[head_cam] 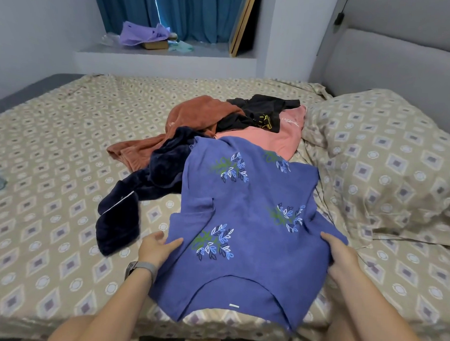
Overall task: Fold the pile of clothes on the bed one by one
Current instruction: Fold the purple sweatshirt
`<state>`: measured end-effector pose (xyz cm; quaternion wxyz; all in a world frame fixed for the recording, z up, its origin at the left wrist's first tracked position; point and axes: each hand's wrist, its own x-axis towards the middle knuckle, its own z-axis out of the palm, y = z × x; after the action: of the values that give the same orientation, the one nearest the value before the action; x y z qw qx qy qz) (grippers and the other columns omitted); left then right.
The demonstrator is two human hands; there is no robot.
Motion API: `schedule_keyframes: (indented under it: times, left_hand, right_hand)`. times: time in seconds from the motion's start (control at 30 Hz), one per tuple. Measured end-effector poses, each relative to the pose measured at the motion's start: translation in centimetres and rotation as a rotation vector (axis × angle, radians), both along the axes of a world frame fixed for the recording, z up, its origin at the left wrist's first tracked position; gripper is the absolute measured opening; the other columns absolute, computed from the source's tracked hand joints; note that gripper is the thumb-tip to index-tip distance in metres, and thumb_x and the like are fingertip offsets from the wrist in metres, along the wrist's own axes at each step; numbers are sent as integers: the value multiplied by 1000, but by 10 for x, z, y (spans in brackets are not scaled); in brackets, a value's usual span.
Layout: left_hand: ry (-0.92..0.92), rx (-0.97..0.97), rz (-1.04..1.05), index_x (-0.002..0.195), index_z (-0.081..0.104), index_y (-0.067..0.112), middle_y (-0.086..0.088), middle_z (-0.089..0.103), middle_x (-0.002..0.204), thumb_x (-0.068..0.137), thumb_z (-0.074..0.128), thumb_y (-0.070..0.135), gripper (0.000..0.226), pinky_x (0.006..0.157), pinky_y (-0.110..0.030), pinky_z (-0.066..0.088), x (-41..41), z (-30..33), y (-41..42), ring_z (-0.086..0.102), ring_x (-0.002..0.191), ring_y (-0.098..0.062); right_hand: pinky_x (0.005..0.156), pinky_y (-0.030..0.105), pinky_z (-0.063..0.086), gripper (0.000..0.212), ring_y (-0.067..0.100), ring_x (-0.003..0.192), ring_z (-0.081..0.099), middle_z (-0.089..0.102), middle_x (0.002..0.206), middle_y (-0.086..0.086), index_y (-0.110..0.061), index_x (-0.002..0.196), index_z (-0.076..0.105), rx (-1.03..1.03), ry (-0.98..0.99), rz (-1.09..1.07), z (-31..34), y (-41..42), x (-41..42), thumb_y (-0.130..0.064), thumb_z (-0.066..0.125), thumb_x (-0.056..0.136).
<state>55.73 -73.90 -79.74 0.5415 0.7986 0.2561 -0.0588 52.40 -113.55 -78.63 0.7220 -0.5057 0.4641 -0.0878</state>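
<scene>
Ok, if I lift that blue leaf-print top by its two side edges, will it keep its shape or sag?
Likely sags: the blue top already drapes and creases over the bed. Probably light, as the left hand and right hand hold it by thin pinches. Its nap looks grippy, so slipping seems unlikely.

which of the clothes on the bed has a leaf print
The blue-purple garment held at both sides by the left hand and right hand; the rust, navy, black and pink ones lack it.

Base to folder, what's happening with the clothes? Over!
Left hand and right hand grip blue leaf-print fleece top, spread on patterned bed sheet. Unfolded pile behind, navy fleece garment alongside.
</scene>
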Motion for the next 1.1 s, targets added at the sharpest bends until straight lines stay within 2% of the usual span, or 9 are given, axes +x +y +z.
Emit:
schedule_keyframes:
  times: [0.13, 0.2, 0.33, 0.43, 0.53, 0.7, 0.8, 1.0, 1.1]
  left_hand:
    - [-24, -262, 86, 78, 67, 10, -4, 64, 78, 84, 72, 27, 19, 72, -30, 45, 8, 4, -3, 56, 75, -20]
    - [-95, -367, 217, 82, 67, 13, -3, 67, 85, 91, 65, 24, 14, 77, -31, 48, 10, 11, 2, 60, 77, -20]
    - [-188, -502, 406, 109, 64, -2, -12, 63, 101, 98, 52, 9, 20, 85, -35, 46, 5, 12, 23, 58, 91, -26]
    - [-156, -581, 406, 124, 55, -6, -15, 60, 111, 98, 42, -2, 29, 90, -37, 44, -2, 1, 34, 56, 99, -28]
    - [-92, -700, 340, 120, 55, 1, -14, 62, 103, 95, 32, -11, 36, 79, -34, 49, -6, 2, 40, 59, 89, -26]
    - [60, -907, 303, 115, 61, -3, -19, 68, 104, 89, 51, 5, 28, 66, -31, 56, -3, -2, 62, 65, 96, -31]
    - [51, -908, 271, 114, 66, -1, -19, 69, 111, 90, 60, 13, 28, 72, -33, 57, 0, -3, 69, 65, 107, -31]
    - [-4, -620, 99, 80, 61, 3, -14, 64, 83, 70, 80, 33, 36, 69, -35, 50, 20, -4, 79, 62, 76, -25]
    - [-81, -387, -58, 88, 51, 9, -5, 57, 82, 75, 80, 33, 39, 65, -19, 49, 32, 0, 74, 57, 73, -14]
  right_hand:
    - [78, 38, 54, 23, 25, 89, 66, 69, 111, 9, -12, 108, 66, 97, -214, -4, 28, 31, -9, -22, 66, 88]
    - [84, 36, 55, 27, 23, 90, 67, 71, 104, 5, -13, 110, 65, -125, -237, 106, 41, 52, -9, -35, 59, 95]
    - [62, 8, 47, 16, 11, 87, 63, 69, 89, -8, -17, 98, 65, -494, -261, 513, 61, 103, 1, -23, 50, 101]
    - [81, 11, 39, 19, 10, 109, 61, 66, 103, -8, -17, 114, 63, -688, -276, 797, 59, 149, 20, -15, 51, 100]
    - [78, 10, 39, 45, 7, 101, 59, 65, 102, -4, -28, 140, 50, -829, -258, 1078, 59, 205, 35, -13, 48, 98]
    - [85, 31, 45, 49, 25, 103, 58, 64, 122, 7, -45, 146, 35, -938, -156, 1316, 43, 293, 40, -27, 38, 100]
    - [87, 36, 50, 42, 29, 112, 58, 65, 122, 4, -45, 142, 43, -962, -124, 1207, 28, 319, 36, -36, 35, 102]
    - [70, 31, 43, 18, 21, 106, 52, 52, 110, -3, -23, 106, 60, -1333, -103, 1190, 19, 315, 35, -23, 50, 91]
    - [70, 29, 39, 43, 28, 106, 46, 45, 120, 3, -19, 117, 55, -1523, -181, 1242, 9, 309, 39, -5, 62, 76]
